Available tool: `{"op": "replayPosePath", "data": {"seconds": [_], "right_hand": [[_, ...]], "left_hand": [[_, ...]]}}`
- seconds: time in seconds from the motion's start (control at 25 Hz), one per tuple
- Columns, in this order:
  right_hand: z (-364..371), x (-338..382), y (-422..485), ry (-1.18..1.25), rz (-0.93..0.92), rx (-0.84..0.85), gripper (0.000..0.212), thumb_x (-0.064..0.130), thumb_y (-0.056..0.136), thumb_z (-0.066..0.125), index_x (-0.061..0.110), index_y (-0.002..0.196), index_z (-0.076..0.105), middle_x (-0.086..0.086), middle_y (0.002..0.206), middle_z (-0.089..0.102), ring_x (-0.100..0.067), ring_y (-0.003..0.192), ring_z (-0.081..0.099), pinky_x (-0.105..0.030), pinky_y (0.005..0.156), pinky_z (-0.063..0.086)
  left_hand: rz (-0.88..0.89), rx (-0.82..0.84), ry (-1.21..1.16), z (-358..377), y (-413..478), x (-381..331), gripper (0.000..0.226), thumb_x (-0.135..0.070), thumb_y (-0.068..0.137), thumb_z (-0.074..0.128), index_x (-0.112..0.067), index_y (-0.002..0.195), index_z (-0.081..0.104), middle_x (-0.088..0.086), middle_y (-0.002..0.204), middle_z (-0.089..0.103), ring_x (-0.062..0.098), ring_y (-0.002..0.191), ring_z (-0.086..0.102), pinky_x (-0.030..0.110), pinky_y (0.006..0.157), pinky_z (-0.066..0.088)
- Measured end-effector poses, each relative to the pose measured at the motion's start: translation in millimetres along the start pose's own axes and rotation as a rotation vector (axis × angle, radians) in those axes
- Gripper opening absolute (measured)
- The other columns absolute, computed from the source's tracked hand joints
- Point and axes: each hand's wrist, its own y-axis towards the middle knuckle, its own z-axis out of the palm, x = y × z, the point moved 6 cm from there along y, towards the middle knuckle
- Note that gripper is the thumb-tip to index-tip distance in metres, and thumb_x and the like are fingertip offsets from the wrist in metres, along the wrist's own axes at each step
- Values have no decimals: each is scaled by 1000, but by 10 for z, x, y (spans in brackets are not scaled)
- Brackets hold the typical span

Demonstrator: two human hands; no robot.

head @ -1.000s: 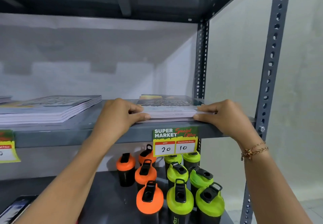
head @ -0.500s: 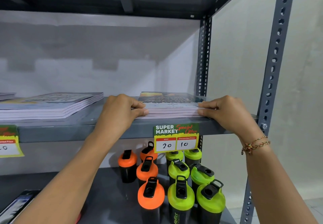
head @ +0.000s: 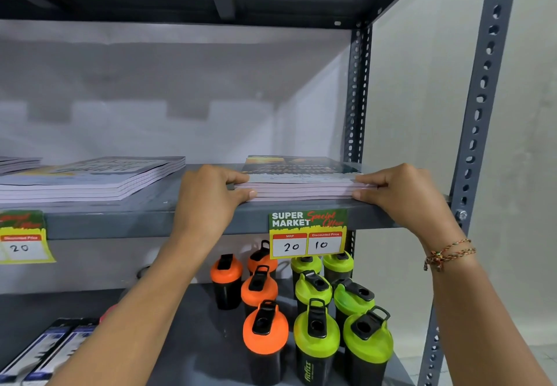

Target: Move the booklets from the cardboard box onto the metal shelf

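Observation:
A stack of booklets (head: 301, 185) with a dark printed cover lies flat on the grey metal shelf (head: 150, 219), near its right end. My left hand (head: 211, 198) grips the stack's left front corner, thumb below and fingers on top. My right hand (head: 404, 195) holds the right front corner the same way. A second stack of booklets (head: 90, 179) lies further left on the same shelf, and part of a third shows at the far left edge. The cardboard box is out of view.
A price tag (head: 307, 233) hangs from the shelf's front edge below the stack, another tag (head: 22, 238) at far left. Orange and green shaker bottles (head: 313, 322) stand on the lower shelf. Perforated uprights (head: 482, 93) frame the right side.
The stack has slid slightly deeper onto the shelf between both hands. The view has risen a little.

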Motion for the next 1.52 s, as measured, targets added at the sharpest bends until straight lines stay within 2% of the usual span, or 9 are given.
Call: {"op": "replayPosePath", "data": {"seconds": [0.16,0.44,0.68,0.8,0.92,1.0,1.08,1.2,1.52], "right_hand": [[-8,-31,-9,34,22,-8,33,24,78,73,13,109,70,-9,114,71,-19,107,61,-17,78,37],[33,-41,19,43,4,7,35,26,79,72,14,112,68,-8,118,70,-20,112,59,-18,86,39],[35,-56,30,30,-2,13,35,25,79,72,13,112,68,-9,118,70,-21,112,59,-18,86,38],[31,-23,15,6,-12,13,37,25,79,72,13,113,67,-10,125,66,-23,117,57,-21,95,41],[111,232,-18,-126,-198,27,45,29,80,70,16,122,61,-8,145,46,-24,130,48,-31,111,37],[227,407,-21,-213,-329,119,41,31,85,64,16,123,60,-7,140,53,-25,127,51,-37,108,42],[293,450,8,-262,-349,182,36,33,87,59,20,121,62,-4,127,65,-27,119,57,-37,102,46],[306,390,47,-235,-308,206,36,35,88,59,26,123,60,0,129,64,-24,122,55,-36,107,43],[250,379,85,-142,-288,217,36,33,87,61,22,121,62,-2,127,65,-22,120,57,-33,108,42]], "left_hand": [[0,-29,6,-24,-55,-3,35,-23,79,74,-12,112,70,10,118,70,18,111,62,0,73,26],[-6,-2,8,-2,-12,33,34,-25,78,75,-12,109,71,4,117,71,14,113,60,10,86,32],[10,47,30,4,20,47,35,-23,76,76,-9,108,72,6,115,72,13,111,62,10,85,33],[33,46,58,-12,12,39,35,-25,78,75,-11,110,71,6,117,71,15,113,61,13,89,35],[183,106,215,94,9,-138,45,-33,80,71,-17,122,64,3,134,60,22,130,48,29,106,37],[306,245,294,253,28,-273,51,-37,82,67,-23,129,56,-3,145,48,21,142,32,37,116,30],[336,347,282,361,72,-303,47,-38,84,65,-24,128,58,0,139,55,18,136,41,34,113,35],[310,356,251,379,91,-274,44,-39,85,64,-24,126,59,0,132,62,15,127,52,29,107,40],[323,355,251,375,78,-295,44,-38,86,62,-23,128,57,-3,137,57,13,131,48,25,107,36]]}}
